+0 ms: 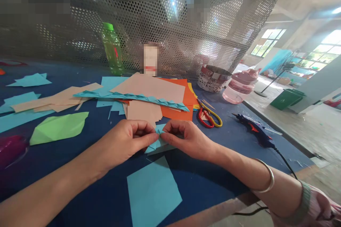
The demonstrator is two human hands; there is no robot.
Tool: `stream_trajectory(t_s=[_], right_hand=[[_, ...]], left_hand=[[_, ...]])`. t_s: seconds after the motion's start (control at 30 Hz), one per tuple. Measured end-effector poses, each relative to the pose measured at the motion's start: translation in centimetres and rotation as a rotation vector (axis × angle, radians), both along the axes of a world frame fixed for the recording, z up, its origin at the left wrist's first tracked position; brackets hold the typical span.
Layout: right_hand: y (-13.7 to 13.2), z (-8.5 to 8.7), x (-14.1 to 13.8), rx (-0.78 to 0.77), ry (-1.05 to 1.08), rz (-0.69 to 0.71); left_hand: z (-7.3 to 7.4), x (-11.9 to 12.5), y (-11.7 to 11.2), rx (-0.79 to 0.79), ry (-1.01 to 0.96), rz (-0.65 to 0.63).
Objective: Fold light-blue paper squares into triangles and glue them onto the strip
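Observation:
My left hand (128,140) and my right hand (186,138) meet over the dark blue table (213,181), both pinching a small folded piece of blue paper (157,143) between thumbs and fingers. A flat blue paper square (153,193) lies just in front of my hands. Behind them sits a stack of beige sheets (149,88), orange sheets (181,113) and blue sheets, with a long chain of folded blue triangles (133,96) laid across it.
Red and yellow scissors (209,115) and a blue glue gun (253,129) with its cord lie to the right. A pink lidded jar (239,87), a woven basket (213,77) and a green bottle (112,49) stand at the back by a perforated metal screen. Green paper (58,127) lies left.

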State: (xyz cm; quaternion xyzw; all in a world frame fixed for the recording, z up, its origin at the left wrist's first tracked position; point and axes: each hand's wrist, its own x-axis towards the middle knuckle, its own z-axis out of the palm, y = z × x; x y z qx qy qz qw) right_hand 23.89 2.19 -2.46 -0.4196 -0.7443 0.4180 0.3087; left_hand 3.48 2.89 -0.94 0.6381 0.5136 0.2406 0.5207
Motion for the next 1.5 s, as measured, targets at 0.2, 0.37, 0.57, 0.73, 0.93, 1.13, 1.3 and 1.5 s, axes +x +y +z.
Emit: stream_trajectory(t_s=[0.2,0.37,0.57,0.73,0.93,1.13,1.3,1.5], right_hand=[[0.22,0.23,-0.12,0.063,0.035,-0.110],[0.04,0.63,-0.24,0.134,0.011,-0.156],[-0.21,0.66,-0.23,0.170,-0.003,-0.169],[-0.38,0.40,-0.23,0.230,0.011,-0.170],[-0.21,0.29,-0.13,0.278,0.001,-0.187],[-0.20,0.49,-0.04,0.275,0.017,-0.200],[-0.16,0.47,-0.08,0.285,0.021,-0.213],[-0.12,0.38,-0.06,0.292,0.014,-0.204]], left_hand=[[0.04,0.07,-0.16,-0.138,-0.101,-0.005],[-0.26,-0.12,0.09,-0.120,-0.052,-0.031],[0.11,-0.17,0.05,-0.122,-0.054,-0.032],[0.42,-0.06,0.01,-0.099,-0.054,-0.015],[-0.11,-0.06,0.27,-0.067,-0.012,0.003],[-0.11,-0.25,0.11,0.104,0.100,-0.015],[-0.11,-0.30,0.17,0.107,0.052,-0.016],[-0.17,-0.55,0.32,0.099,0.144,-0.053]])
